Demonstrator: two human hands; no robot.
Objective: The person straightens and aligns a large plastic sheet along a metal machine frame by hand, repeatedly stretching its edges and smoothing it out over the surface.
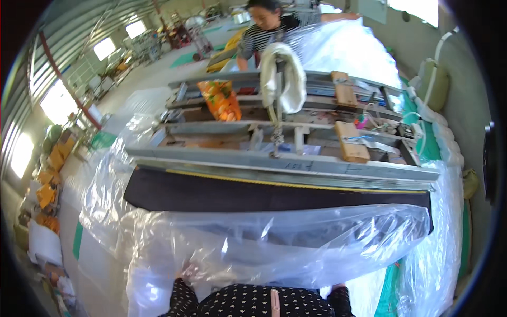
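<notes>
A wide sheet of clear plastic film [274, 243] hangs in folds in front of me, its far edge lying over a long dark strip [222, 194] on the bench. My left hand [192, 271] is at the near left of the film, seen blurred through it, so its fingers do not show clearly. Near the right side of my body, my right hand [332, 288] is mostly hidden by the film; only a bit of it shows above the dotted sleeve. A yellow measuring tape [296, 184] runs along the strip's far edge.
Beyond the strip stands a metal-railed frame [211, 157] with wooden blocks [353, 142], an orange bag [221, 100] and a white roll [283, 78] on an upright. Across it, a person [269, 31] reaches over white film [346, 50]. More film [435, 232] hangs at the right.
</notes>
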